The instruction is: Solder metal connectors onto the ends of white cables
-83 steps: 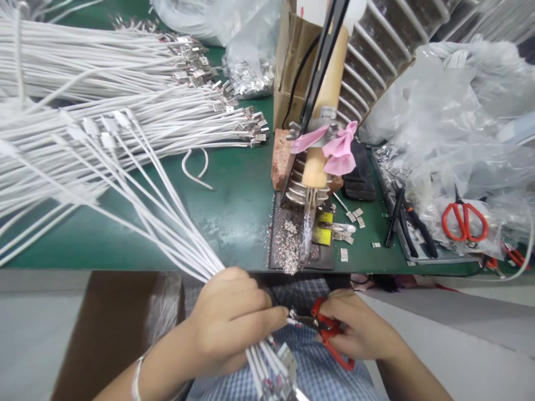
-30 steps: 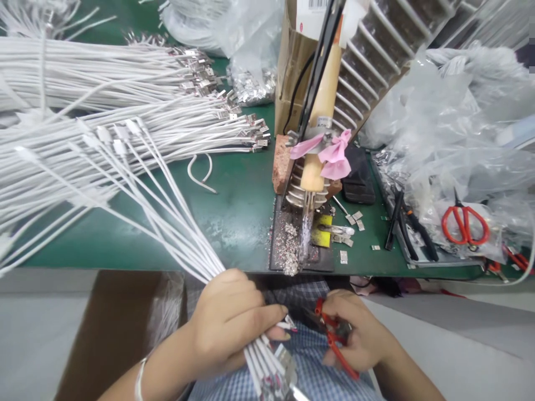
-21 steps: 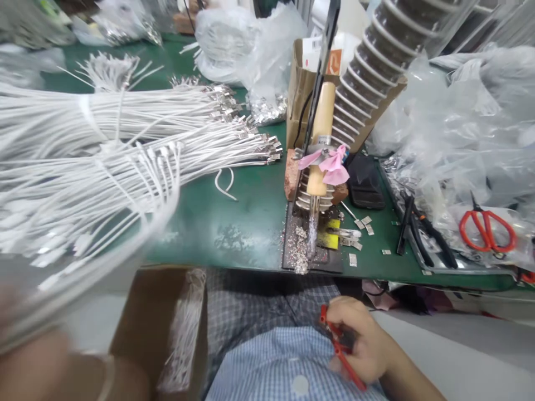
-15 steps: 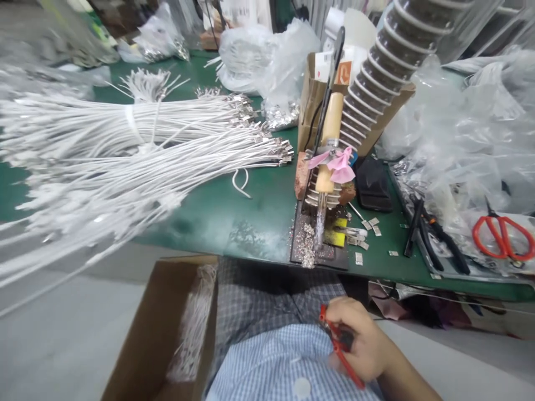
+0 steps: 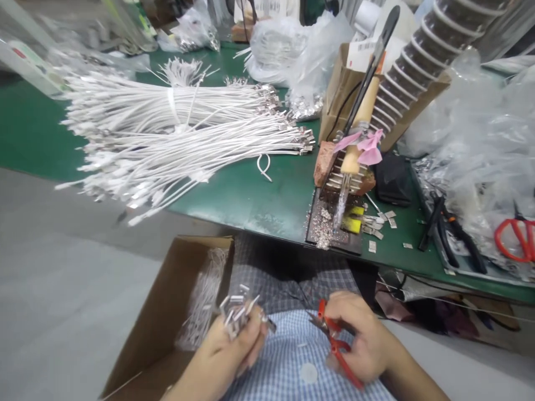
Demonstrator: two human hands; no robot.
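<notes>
My left hand (image 5: 228, 351) is closed around a cluster of small silvery metal tabs (image 5: 238, 309), whose ends stick up above the thumb. Whether cords hang from them is hidden by the fingers. A little to the right, my right hand (image 5: 361, 334) grips red-handled scissors (image 5: 340, 351), with the pointed blades toward the left hand and apart from the tabs. Both hands are over the blue checked clothing on my lap. Below and left of the left hand stands an open cardboard box (image 5: 146, 312) with thin white cords (image 5: 204, 301) inside.
Bundles of white cords (image 5: 184, 122) with metal ends lie on the green table (image 5: 251, 195). A wooden-handled soldering iron (image 5: 355, 139) is mounted beside a ribbed hose (image 5: 422, 55). Black pliers (image 5: 460, 234), another red pair of scissors (image 5: 516, 236) and plastic bags (image 5: 472, 139) are at right.
My left hand has come into view at the lower middle, holding the metal tabs. My right hand still holds the scissors, blades now visible. The view has shifted left.
</notes>
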